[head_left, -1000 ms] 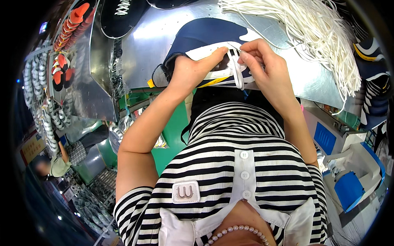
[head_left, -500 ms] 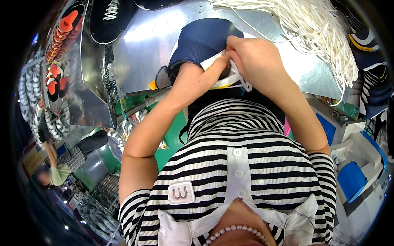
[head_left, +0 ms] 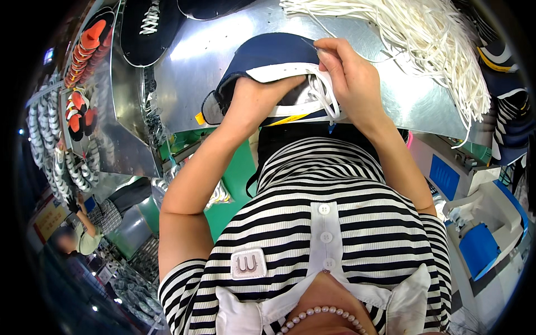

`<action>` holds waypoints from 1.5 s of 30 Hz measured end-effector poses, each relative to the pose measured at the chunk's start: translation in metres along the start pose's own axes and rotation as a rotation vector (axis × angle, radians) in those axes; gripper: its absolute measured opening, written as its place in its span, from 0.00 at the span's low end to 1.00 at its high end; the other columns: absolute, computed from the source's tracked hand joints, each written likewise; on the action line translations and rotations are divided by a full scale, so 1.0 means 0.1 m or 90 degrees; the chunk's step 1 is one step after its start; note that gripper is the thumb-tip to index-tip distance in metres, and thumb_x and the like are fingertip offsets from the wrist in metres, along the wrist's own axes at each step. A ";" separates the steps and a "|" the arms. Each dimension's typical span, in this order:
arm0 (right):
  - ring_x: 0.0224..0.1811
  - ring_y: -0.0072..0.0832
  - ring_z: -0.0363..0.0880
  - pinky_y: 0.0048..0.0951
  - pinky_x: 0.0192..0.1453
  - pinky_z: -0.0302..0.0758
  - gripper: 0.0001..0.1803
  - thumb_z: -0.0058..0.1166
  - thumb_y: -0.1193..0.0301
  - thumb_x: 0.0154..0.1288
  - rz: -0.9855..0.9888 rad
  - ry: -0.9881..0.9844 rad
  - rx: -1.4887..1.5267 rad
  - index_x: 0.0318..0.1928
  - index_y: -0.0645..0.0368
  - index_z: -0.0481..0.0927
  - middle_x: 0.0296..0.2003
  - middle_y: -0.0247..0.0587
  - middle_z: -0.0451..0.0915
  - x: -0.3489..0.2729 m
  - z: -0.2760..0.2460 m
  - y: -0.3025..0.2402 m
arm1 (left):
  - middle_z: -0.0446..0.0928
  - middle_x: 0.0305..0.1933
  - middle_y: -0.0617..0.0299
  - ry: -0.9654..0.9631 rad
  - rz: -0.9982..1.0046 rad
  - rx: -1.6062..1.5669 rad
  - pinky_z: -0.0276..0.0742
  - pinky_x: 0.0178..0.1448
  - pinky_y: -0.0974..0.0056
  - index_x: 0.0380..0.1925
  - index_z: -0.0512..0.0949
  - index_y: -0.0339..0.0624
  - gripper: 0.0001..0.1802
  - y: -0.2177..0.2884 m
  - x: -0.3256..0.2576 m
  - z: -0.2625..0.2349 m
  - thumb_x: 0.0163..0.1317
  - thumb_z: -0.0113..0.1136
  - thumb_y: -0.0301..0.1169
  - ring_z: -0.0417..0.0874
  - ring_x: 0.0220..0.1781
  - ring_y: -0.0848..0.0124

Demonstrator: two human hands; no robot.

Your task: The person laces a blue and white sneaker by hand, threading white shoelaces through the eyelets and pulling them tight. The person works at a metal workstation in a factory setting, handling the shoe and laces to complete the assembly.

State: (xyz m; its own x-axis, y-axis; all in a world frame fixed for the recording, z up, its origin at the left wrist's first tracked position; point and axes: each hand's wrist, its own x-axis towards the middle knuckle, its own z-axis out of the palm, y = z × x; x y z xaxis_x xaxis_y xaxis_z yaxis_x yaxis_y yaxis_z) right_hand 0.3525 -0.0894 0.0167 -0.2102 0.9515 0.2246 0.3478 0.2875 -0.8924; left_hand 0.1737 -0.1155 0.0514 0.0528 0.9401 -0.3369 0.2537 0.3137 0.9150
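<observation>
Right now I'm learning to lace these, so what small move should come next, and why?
Probably draw the white lace snug. The right hand pinches at the navy shoe edge, loops of lace hang slack there, and the left hand steadies the shoe.

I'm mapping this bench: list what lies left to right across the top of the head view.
Rack of orange and black shoe parts → black laced shoe → navy shoe upper → right hand → pile of white laces

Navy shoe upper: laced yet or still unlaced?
Partly laced. White lace runs through the navy shoe upper, loops hanging loose; left hand steadies it, right hand pinches above.
</observation>
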 end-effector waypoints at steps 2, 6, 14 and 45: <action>0.34 0.40 0.85 0.36 0.39 0.78 0.10 0.53 0.69 0.71 0.007 -0.016 -0.019 0.48 0.59 0.77 0.33 0.46 0.84 0.02 -0.01 -0.02 | 0.83 0.45 0.63 0.008 0.019 0.040 0.76 0.51 0.69 0.47 0.81 0.36 0.19 -0.01 0.04 -0.02 0.56 0.72 0.30 0.81 0.45 0.75; 0.35 0.45 0.84 0.41 0.40 0.78 0.11 0.50 0.69 0.72 -0.012 0.029 -0.141 0.50 0.62 0.74 0.35 0.48 0.84 0.05 0.09 0.06 | 0.81 0.39 0.64 -0.138 -0.208 -0.136 0.73 0.47 0.69 0.43 0.83 0.38 0.15 0.22 -0.04 -0.14 0.55 0.70 0.26 0.78 0.42 0.76; 0.37 0.47 0.84 0.43 0.43 0.79 0.13 0.51 0.67 0.71 0.015 0.068 -0.232 0.50 0.62 0.75 0.36 0.50 0.85 0.10 0.15 0.12 | 0.71 0.28 0.68 -0.027 0.266 -0.765 0.59 0.27 0.74 0.47 0.75 0.30 0.23 0.80 -0.87 -1.05 0.49 0.68 0.17 0.73 0.29 0.78; 0.30 0.40 0.85 0.37 0.34 0.78 0.11 0.53 0.72 0.69 0.144 -0.129 0.058 0.46 0.64 0.69 0.26 0.43 0.83 -0.38 0.20 -0.21 | 0.80 0.29 0.55 0.113 0.349 0.388 0.75 0.33 0.60 0.40 0.76 0.39 0.14 -0.23 -0.34 0.05 0.56 0.70 0.29 0.82 0.29 0.59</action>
State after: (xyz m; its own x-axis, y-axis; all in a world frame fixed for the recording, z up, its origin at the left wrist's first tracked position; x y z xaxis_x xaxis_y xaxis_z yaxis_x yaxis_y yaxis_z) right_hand 0.3347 -0.1340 0.0188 -0.3178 0.9464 -0.0585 0.3260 0.0511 -0.9440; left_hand 0.1705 -0.1557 0.0408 0.1816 0.9613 0.2070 0.7168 -0.2735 0.6414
